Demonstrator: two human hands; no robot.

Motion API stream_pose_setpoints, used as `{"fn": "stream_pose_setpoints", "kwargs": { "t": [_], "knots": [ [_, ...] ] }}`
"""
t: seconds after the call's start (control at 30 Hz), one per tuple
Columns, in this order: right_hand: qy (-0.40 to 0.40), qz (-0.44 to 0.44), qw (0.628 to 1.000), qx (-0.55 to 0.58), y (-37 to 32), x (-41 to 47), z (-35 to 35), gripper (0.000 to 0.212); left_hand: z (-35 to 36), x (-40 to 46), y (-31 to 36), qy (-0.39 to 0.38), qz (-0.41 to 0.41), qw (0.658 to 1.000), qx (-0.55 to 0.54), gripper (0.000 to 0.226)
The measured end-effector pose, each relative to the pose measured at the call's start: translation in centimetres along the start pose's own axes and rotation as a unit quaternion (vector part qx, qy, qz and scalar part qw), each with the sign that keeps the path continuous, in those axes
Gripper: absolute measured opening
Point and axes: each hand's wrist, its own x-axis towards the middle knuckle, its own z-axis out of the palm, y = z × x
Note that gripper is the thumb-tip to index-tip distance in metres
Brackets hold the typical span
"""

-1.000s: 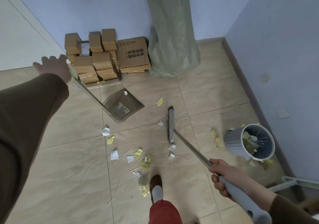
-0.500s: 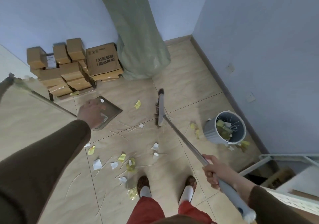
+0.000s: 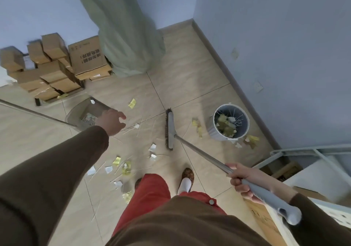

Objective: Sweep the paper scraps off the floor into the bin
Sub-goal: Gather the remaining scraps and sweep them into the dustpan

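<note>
White and yellow paper scraps (image 3: 121,167) lie scattered on the tiled floor in front of my feet; one yellow scrap (image 3: 132,103) lies farther out. My right hand (image 3: 241,179) grips the grey handle of the broom, whose head (image 3: 169,130) rests on the floor between the scraps and the bin (image 3: 214,132). The grey bin stands near the right wall and holds scraps and sticks. My left hand (image 3: 111,121) hovers with fingers apart just right of the translucent dustpan (image 3: 78,111). It holds nothing. The dustpan's long handle (image 3: 38,113) leans away to the left.
Cardboard boxes (image 3: 55,69) are stacked against the far wall, beside a tall green sack (image 3: 123,42). More scraps (image 3: 250,140) lie around the bin's base. A metal rack (image 3: 303,151) and a box stand at the right. My feet (image 3: 187,179) are on the tiles below the broom.
My left hand has let go of the dustpan handle and moved down and right, past the pan. The handle now leans left on its own. My right hand keeps its grip on the broom.
</note>
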Motion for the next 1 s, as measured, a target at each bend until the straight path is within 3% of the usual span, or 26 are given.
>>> {"fn": "stream_pose_setpoints", "kwargs": {
  "t": [0.27, 0.6, 0.73, 0.83, 1.0],
  "knots": [
    [0.04, 0.059, 0.995, -0.075, -0.6, 2.1, -4.9, 0.043, 1.7, -1.7, 9.2, -0.019, 0.047, 0.998, 0.021, 0.034],
    [0.01, 0.069, 0.997, -0.04, -4.1, 2.6, -7.7, 0.045, 1.8, 1.1, 11.0, -0.044, 0.021, 0.999, 0.012, 0.033],
    [-0.018, 0.028, 0.999, 0.012, -8.6, 0.1, -8.1, 0.039, 0.5, 2.9, 11.2, -0.058, 0.007, 0.998, -0.007, 0.033],
    [0.009, -0.022, 1.0, 0.002, -11.6, -1.5, -9.3, 0.042, -0.5, 4.2, 12.1, -0.051, 0.006, 0.998, -0.021, 0.032],
    [0.101, -0.104, 0.974, -0.172, -14.3, -0.3, -12.5, 0.046, -1.1, 4.9, 15.0, -0.035, 0.03, 0.998, -0.03, 0.032]
  ]
}}
